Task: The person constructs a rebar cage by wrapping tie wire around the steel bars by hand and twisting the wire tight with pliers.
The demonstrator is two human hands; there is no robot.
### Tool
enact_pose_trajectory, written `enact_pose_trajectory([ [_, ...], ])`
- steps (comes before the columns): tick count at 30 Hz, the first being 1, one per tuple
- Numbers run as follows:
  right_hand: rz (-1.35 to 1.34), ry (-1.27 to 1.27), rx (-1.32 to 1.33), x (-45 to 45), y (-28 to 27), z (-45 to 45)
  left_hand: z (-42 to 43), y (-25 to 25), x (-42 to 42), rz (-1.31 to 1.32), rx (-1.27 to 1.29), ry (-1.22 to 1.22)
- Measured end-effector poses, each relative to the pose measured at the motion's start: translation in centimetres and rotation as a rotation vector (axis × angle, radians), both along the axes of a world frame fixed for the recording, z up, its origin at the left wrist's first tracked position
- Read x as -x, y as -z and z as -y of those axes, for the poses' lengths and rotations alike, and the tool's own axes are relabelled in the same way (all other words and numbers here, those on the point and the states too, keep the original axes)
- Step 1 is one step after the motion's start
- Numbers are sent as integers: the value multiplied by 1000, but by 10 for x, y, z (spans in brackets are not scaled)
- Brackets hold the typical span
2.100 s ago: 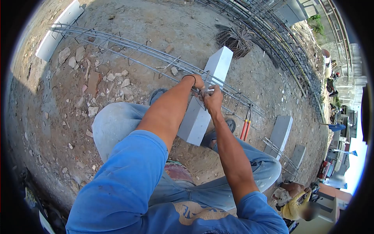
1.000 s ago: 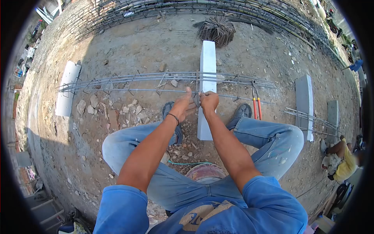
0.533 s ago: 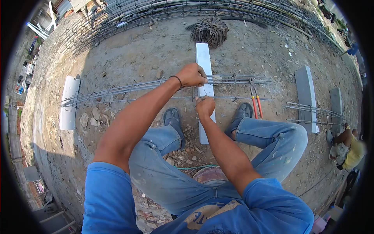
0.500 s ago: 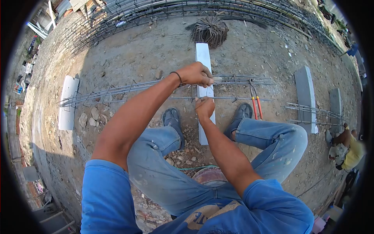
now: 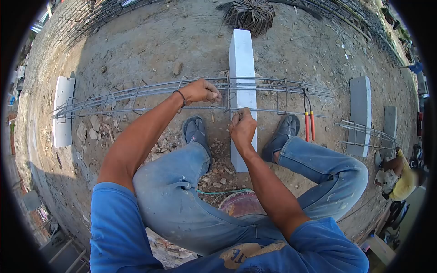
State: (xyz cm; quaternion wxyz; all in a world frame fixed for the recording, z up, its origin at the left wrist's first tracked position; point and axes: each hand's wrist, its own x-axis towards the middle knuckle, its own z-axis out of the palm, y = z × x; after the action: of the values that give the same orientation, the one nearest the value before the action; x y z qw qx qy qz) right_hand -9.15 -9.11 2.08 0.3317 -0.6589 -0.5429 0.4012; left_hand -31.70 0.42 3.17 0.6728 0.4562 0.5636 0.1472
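Observation:
In the head view a long rebar cage (image 5: 159, 88) of steel bars and square stirrups crosses in front of me. It rests on a white block (image 5: 242, 59) in the middle and a pale block (image 5: 63, 109) at the left. My left hand (image 5: 202, 92) is closed at the upper bars, left of a stirrup (image 5: 228, 91); whatever its fingers pinch is too small to make out. Just below the lower bar, beside the same stirrup, my right hand (image 5: 243, 126) has its fingers pinched together, their contents hidden. Pincers (image 5: 309, 120) with red handles hang on the bars to the right.
A dark bundle of bent wires (image 5: 249, 17) lies beyond the white block. On the right, another bar cage (image 5: 364, 133) rests on grey blocks (image 5: 360, 104). A person in yellow (image 5: 403, 184) sits at far right. Several stones (image 5: 93, 129) lie at the left.
My left hand has moved left, away from the white block, still closed. My right hand stays near the lower bar. The view has shifted, bringing the cage nearer.

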Motion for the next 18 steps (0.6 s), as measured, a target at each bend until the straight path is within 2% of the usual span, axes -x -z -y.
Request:
enact_pose_trajectory([
  [1,-1,6,5,1,1,0,-2,1,0,-9,-51,201],
  [3,172,-27,-180,-1,0,0,5,14,-15,79,-80,191],
  [4,176,-20,-179,-1,-1,-2,6,24,-24,167,-114,173],
  [5,159,13,-69,2,-3,-3,5,31,-32,171,-113,179],
  [6,139,43,40,6,-6,-2,4,38,-38,131,-38,159],
  [7,140,45,39,10,-8,-1,3,43,-42,88,36,137],
  [9,389,41,0,20,-12,2,6,50,-44,96,34,97],
  [11,387,33,28,26,-9,5,5,44,-46,100,28,59],
  [13,384,29,59,33,-6,8,4,42,-47,-10,-58,114],
  [16,280,53,-37,43,9,15,2,62,-45,-34,-69,107],
  [18,90,150,-133,50,40,17,4,49,-48,-6,-17,61],
])
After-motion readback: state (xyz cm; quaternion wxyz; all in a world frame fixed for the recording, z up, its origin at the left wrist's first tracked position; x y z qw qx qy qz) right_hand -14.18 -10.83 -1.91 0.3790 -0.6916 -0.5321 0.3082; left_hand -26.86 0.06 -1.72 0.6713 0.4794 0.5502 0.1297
